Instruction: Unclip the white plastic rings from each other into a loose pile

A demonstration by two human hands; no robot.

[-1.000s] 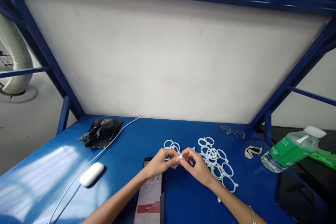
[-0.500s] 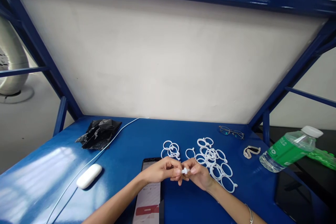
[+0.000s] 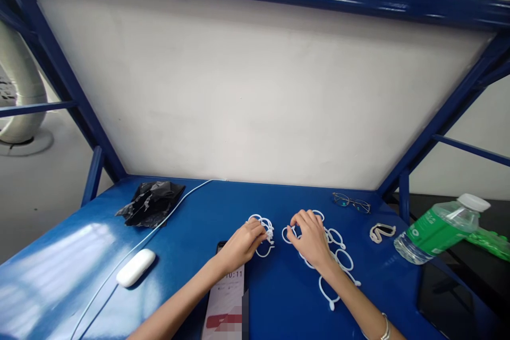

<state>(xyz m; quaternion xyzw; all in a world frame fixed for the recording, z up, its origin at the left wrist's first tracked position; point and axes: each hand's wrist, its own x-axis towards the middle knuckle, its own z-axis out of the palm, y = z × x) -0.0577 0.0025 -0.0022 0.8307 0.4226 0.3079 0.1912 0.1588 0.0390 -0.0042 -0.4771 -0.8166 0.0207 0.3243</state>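
Several white plastic rings lie on the blue table [image 3: 191, 223]. My left hand [image 3: 241, 244] is curled with its fingertips closed on a ring of the small linked cluster [image 3: 264, 226]; one loop hangs below the fingers. My right hand [image 3: 313, 241] lies over the larger pile of loose rings [image 3: 343, 259], with thumb and forefinger pinched round a single ring [image 3: 287, 234] at the pile's left edge. A further ring [image 3: 324, 293] lies beside my right wrist, which wears a thin bracelet.
A phone [image 3: 226, 300] with a lit screen lies under my left forearm. A white oval case [image 3: 135, 267], white cable [image 3: 163, 223] and crumpled black bag [image 3: 151, 201] are at left. Glasses [image 3: 351, 202], a small white frame-like piece [image 3: 381, 232] and a tilted green-labelled bottle [image 3: 438, 228] are at right.
Both hands were joined near me, working one ring between the fingertips. They have parted and moved away from me: the left to the small cluster, the right onto the pile.
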